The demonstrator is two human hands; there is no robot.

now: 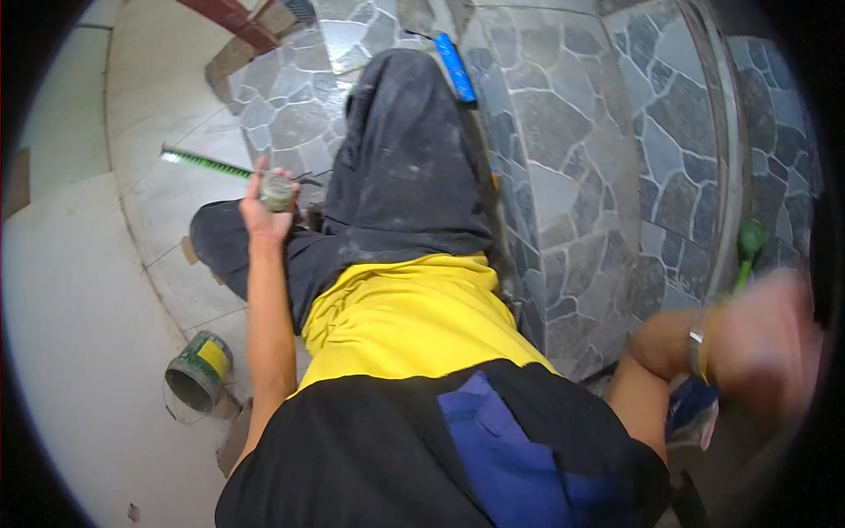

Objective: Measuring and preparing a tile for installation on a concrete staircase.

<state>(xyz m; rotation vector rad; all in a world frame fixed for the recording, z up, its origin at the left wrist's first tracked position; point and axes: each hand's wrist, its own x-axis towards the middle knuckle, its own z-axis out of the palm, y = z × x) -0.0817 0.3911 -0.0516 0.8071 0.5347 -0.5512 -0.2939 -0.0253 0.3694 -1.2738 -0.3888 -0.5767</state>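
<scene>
My left hand [268, 207] is closed around a tape measure [277, 192] with a worn, dusty case. Its green blade [207, 161] sticks out to the left, above the floor tiles. My right hand [764, 343] is raised at the far right, smeared by motion, so its fingers and anything in them cannot be made out. Close above it is a green object [751, 236] with a rounded head and a thin light-green stem. A band circles my right wrist.
Stone-patterned tiles [563, 114] cover the raised surface to my right. A long blue tool [454, 68] lies beyond my knee. On the left, a dirty green bucket [199, 371] lies tipped near the pale wall [70, 352]. A reddish-brown post [233, 22] stands at the far left.
</scene>
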